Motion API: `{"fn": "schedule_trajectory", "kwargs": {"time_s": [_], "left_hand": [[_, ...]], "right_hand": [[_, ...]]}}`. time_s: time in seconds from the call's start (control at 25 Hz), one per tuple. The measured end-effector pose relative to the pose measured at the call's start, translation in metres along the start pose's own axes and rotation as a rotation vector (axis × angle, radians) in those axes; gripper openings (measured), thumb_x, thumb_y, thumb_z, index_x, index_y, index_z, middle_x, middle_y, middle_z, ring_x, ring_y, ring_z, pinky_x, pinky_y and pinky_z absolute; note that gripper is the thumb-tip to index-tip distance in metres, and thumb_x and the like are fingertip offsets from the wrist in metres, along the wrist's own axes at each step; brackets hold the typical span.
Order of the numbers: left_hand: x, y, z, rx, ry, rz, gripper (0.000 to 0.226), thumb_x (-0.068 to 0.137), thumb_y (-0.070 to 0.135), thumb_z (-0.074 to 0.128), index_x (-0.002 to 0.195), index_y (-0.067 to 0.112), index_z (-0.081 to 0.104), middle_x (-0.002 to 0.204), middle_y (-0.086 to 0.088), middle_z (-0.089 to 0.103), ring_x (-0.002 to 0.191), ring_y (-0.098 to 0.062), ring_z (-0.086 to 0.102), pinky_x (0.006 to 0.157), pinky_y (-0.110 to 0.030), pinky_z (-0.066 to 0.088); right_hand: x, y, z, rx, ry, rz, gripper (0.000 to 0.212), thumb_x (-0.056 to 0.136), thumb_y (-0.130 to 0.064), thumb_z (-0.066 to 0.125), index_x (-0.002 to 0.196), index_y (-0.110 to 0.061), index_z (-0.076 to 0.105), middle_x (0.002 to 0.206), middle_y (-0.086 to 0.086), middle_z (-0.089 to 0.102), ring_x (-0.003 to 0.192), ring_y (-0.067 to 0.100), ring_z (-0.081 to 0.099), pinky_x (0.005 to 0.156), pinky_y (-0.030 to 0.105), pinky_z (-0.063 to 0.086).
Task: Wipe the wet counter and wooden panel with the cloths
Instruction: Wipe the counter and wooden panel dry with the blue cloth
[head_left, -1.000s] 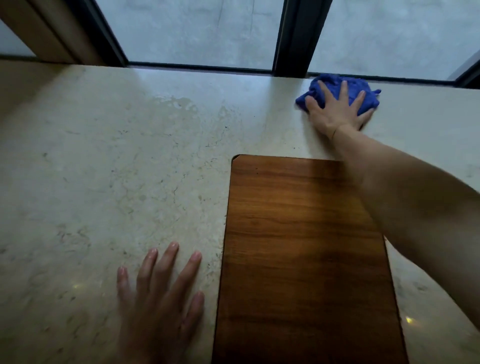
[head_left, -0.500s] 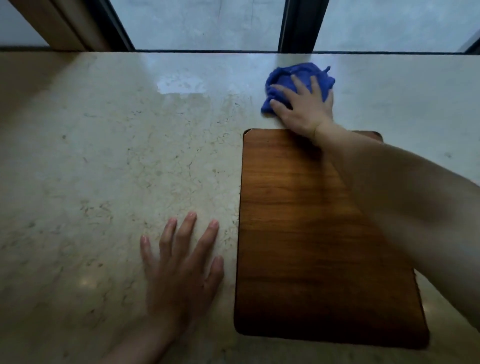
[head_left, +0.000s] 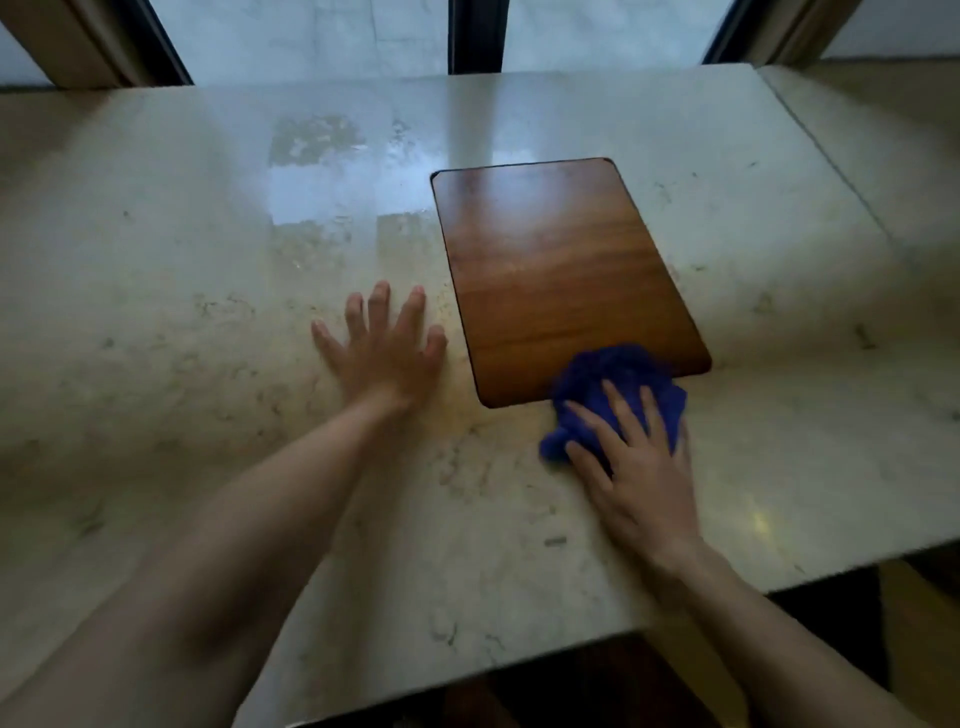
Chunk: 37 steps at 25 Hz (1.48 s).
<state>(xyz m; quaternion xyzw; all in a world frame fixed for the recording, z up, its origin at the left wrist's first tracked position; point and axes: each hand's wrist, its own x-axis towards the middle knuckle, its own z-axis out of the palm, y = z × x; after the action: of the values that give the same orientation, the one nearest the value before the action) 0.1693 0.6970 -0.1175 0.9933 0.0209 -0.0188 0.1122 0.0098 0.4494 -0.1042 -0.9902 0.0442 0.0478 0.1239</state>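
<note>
A crumpled blue cloth (head_left: 615, 382) lies across the near right corner of the wooden panel (head_left: 558, 270) and the marble counter (head_left: 182, 338). My right hand (head_left: 636, 467) presses flat on the cloth's near side, fingers spread over it. Left of the panel, my left hand (head_left: 387, 348) rests palm-down on the bare counter with its fingers apart and nothing in it. A wet sheen (head_left: 332, 182) shows on the counter to the far left of the panel.
Dark window frames (head_left: 475, 36) and glass run along the counter's far edge. The counter's near edge (head_left: 675, 608) cuts diagonally across the lower right, with dark floor below. A seam (head_left: 826, 156) marks a second slab at the far right.
My right hand has dragged the blue cloth from the counter behind the panel, down over the panel to its near right corner. The view has pulled back; my left hand stays flat.
</note>
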Motion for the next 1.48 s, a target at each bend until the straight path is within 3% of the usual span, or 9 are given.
{"fn": "schedule_trajectory", "kwargs": {"time_s": [0.24,0.4,0.56,0.64,0.76,0.92,1.12,1.32,1.48], "left_hand": [[0.008,-0.019,-0.022,-0.02,-0.113,0.096,0.046,0.094,0.056,0.03,0.138,0.043,0.032,0.156,0.001,0.021,0.144,-0.026,0.018,0.114,-0.068,0.006],[0.035,-0.066,-0.039,0.011,-0.008,0.078,0.051,0.098,0.052,0.034,0.147,0.037,0.03,0.159,-0.001,0.019,0.145,-0.028,0.019,0.116,-0.065,0.01],[0.062,-0.124,-0.047,0.053,-0.021,-0.013,0.057,0.094,0.061,0.033,0.148,0.041,0.03,0.162,-0.005,0.02,0.148,-0.035,0.017,0.112,-0.071,0.012],[0.065,-0.14,-0.045,0.065,-0.046,0.004,0.063,0.092,0.071,0.027,0.15,0.046,0.023,0.164,-0.004,0.015,0.15,-0.036,0.011,0.111,-0.073,0.005],[0.064,-0.144,-0.041,0.056,-0.038,0.006,0.068,0.088,0.076,0.022,0.151,0.049,0.018,0.165,0.0,0.013,0.152,-0.032,0.006,0.112,-0.073,0.0],[0.062,-0.144,-0.038,0.079,-0.028,-0.013,0.069,0.086,0.075,0.022,0.15,0.051,0.02,0.165,0.0,0.016,0.152,-0.03,0.008,0.114,-0.071,0.004],[0.061,-0.143,-0.037,0.123,-0.028,-0.01,0.07,0.085,0.07,0.034,0.151,0.045,0.032,0.163,-0.002,0.026,0.15,-0.033,0.018,0.113,-0.072,0.012],[0.065,-0.142,-0.038,0.123,0.019,0.013,0.072,0.079,0.068,0.045,0.146,0.041,0.046,0.16,-0.004,0.035,0.148,-0.037,0.029,0.112,-0.073,0.016],[0.065,-0.144,-0.036,0.147,0.047,0.028,0.073,0.078,0.068,0.048,0.147,0.041,0.044,0.161,-0.004,0.035,0.148,-0.037,0.03,0.11,-0.075,0.017]], "right_hand": [[-0.154,-0.054,0.024,-0.01,-0.003,0.233,0.053,0.097,-0.067,0.019,0.148,-0.056,0.022,0.159,-0.003,0.032,0.147,0.033,0.021,0.098,0.071,0.037],[-0.127,-0.107,0.038,-0.046,-0.099,0.236,0.056,0.096,-0.067,0.02,0.15,-0.053,0.023,0.16,0.002,0.031,0.146,0.039,0.023,0.105,0.071,0.023],[-0.036,-0.125,0.033,-0.015,-0.108,0.282,0.059,0.085,-0.076,-0.004,0.141,-0.065,-0.02,0.164,-0.005,-0.021,0.148,0.033,-0.024,0.112,0.066,-0.01],[0.007,-0.126,0.027,-0.009,-0.122,0.276,0.059,0.082,-0.076,-0.009,0.137,-0.064,-0.028,0.159,-0.006,-0.033,0.144,0.032,-0.033,0.113,0.066,-0.014],[0.077,-0.125,0.023,-0.02,-0.1,0.213,0.062,0.084,-0.077,-0.007,0.143,-0.062,-0.02,0.163,-0.003,-0.025,0.147,0.035,-0.025,0.112,0.068,-0.01],[0.199,-0.133,0.022,-0.073,0.056,0.15,0.062,0.093,-0.072,0.013,0.151,-0.054,0.015,0.166,0.008,0.012,0.149,0.045,0.007,0.11,0.074,0.005],[0.369,-0.148,0.0,-0.08,-0.059,0.142,0.062,0.092,-0.075,0.009,0.15,-0.057,-0.002,0.166,-0.001,-0.012,0.15,0.037,-0.015,0.112,0.069,-0.011],[0.518,-0.176,-0.019,-0.041,-0.081,0.157,0.062,0.093,-0.075,0.013,0.151,-0.056,0.004,0.167,-0.002,-0.009,0.15,0.038,-0.013,0.112,0.071,-0.009],[0.582,-0.204,-0.023,-0.023,-0.101,0.152,0.059,0.093,-0.071,0.014,0.15,-0.057,0.012,0.167,-0.004,0.001,0.15,0.039,-0.01,0.11,0.073,-0.007]]}}
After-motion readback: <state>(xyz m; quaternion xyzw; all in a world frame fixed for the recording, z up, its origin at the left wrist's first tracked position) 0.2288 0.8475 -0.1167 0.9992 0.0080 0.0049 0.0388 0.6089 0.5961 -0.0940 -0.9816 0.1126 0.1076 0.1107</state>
